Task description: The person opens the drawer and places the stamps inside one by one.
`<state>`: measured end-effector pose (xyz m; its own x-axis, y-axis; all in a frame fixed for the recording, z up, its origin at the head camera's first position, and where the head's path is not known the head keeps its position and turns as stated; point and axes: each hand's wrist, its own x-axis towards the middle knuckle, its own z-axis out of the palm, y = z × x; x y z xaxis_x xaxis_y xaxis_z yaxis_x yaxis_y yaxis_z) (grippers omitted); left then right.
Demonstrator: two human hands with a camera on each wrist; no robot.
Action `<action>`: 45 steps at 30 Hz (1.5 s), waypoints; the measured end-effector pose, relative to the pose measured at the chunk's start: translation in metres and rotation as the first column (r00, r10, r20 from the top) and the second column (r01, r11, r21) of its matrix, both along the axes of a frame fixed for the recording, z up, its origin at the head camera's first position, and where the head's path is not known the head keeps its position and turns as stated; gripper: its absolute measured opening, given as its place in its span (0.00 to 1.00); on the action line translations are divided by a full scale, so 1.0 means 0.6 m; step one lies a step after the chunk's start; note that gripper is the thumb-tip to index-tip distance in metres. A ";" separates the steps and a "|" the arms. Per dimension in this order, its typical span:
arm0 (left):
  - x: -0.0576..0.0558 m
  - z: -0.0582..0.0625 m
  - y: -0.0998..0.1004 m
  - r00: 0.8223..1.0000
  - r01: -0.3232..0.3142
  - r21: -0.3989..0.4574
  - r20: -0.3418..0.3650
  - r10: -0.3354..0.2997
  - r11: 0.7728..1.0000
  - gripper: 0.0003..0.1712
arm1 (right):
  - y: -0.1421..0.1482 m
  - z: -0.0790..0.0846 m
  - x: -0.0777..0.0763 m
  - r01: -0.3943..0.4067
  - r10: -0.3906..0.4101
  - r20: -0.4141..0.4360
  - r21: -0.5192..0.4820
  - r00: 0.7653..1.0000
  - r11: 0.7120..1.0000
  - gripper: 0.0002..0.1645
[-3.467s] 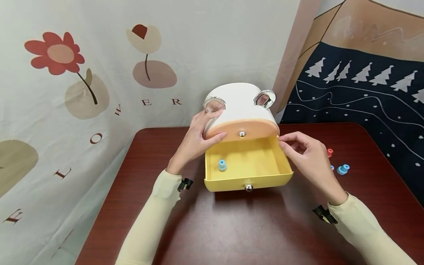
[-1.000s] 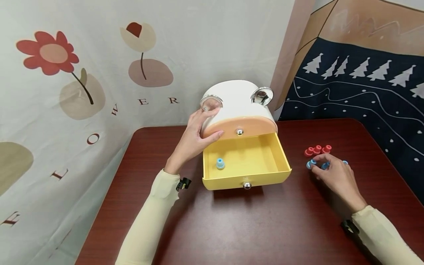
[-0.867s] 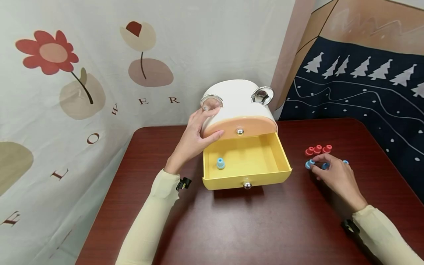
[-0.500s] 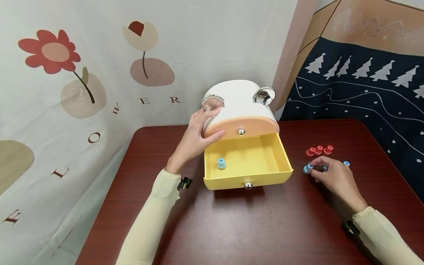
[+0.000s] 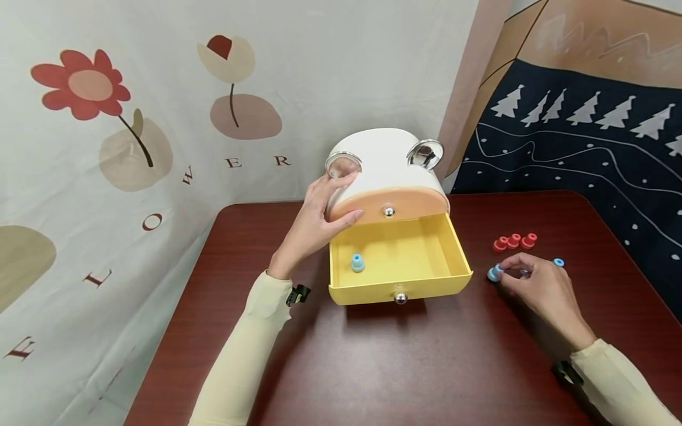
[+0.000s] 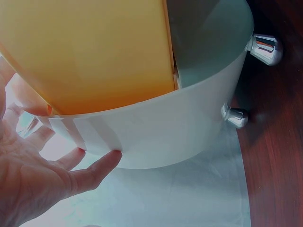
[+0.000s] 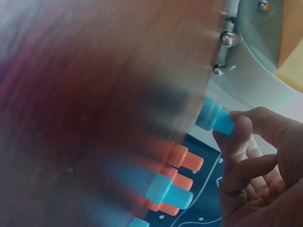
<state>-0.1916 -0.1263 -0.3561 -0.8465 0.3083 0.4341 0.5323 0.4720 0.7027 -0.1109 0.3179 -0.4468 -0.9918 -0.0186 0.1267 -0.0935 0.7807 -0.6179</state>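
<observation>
One blue peg (image 7: 214,116) hung in a narrow pinch, thumb against forefinger of the right hand (image 5: 546,291), right of the yellow drawer (image 5: 402,254). Body stepped: broad round collar, slimmer stem, the stem end in the fingers. Colour an even sky blue; finish smooth, plastic-looking. Could not tell whether the collar touched the surface (image 5: 453,361).

A second piece, a paler blue peg (image 5: 357,263), stood upright on the drawer floor toward the left wall, a dark hole in its top. Beyond the pinch, three red pegs (image 5: 514,241) of like shape lay in a close row; another blue peg (image 5: 558,262) showed past the knuckles.

Left hand (image 5: 318,223) spread wide on the white chest (image 5: 385,151), thumb across the orange front (image 5: 418,204), forefinger on top beside one ear.

Chest: glossy, dome-topped shell; two mirror-bright round ears (image 5: 426,155); silver ball knobs (image 5: 401,298) on both fronts; silver tapered feet (image 6: 264,49) below. Drawer stood well out, thin-walled, its front curved at the lower corners. Surface dark reddish-brown, wood-grained, glare near the middle. Behind, pale printed cloth (image 5: 330,71), softly creased, met a navy tree-patterned one (image 5: 554,148).
</observation>
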 end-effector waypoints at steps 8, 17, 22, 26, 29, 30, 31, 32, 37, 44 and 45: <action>-0.001 0.000 0.001 1.000 0.004 -0.003 -0.011 -0.004 1.000 0.38 | -0.009 0.017 0.013 0.050 -0.053 -0.151 -0.021 0.987 0.999 0.12; -0.004 -0.002 0.002 1.000 0.007 -0.008 -0.019 -0.007 1.000 0.38 | -0.022 0.038 0.022 0.072 -0.092 -0.200 -0.105 0.975 0.992 0.13; -0.006 -0.004 0.001 1.000 0.009 -0.011 -0.020 -0.010 1.000 0.37 | -0.037 0.052 0.026 0.090 -0.129 -0.247 -0.161 0.960 0.983 0.13; -0.006 -0.002 0.002 1.000 0.010 -0.016 -0.018 -0.011 1.000 0.38 | -0.051 0.066 0.026 0.090 -0.152 -0.284 -0.222 0.947 0.971 0.11; -0.006 -0.001 0.002 1.000 0.009 -0.016 -0.017 -0.009 1.000 0.38 | -0.062 0.075 0.025 0.082 -0.168 -0.287 -0.289 0.943 0.954 0.11; -0.006 -0.001 0.002 1.000 0.010 -0.016 -0.018 -0.010 1.000 0.38 | -0.065 0.078 0.024 0.082 -0.174 -0.288 -0.304 0.942 0.949 0.11; -0.006 0.000 0.002 1.000 0.009 -0.016 -0.018 -0.009 1.000 0.38 | -0.069 0.081 0.023 0.082 -0.178 -0.289 -0.315 0.941 0.945 0.11; -0.006 0.000 0.002 1.000 0.008 -0.015 -0.016 -0.009 1.000 0.38 | -0.073 0.084 0.022 0.080 -0.181 -0.289 -0.328 0.940 0.941 0.11; -0.001 0.001 -0.001 1.000 0.007 -0.012 -0.016 -0.007 1.000 0.38 | -0.099 0.114 0.026 0.047 -0.163 -0.307 -0.351 0.938 0.935 0.11; -0.001 0.001 -0.003 0.999 0.012 -0.015 -0.037 -0.012 1.000 0.38 | -0.134 0.155 0.038 -0.008 -0.143 -0.351 -0.395 0.925 0.919 0.10; -0.002 0.002 -0.003 0.999 0.013 -0.015 -0.043 -0.014 1.000 0.38 | -0.136 0.156 0.037 -0.013 -0.142 -0.357 -0.399 0.923 0.917 0.10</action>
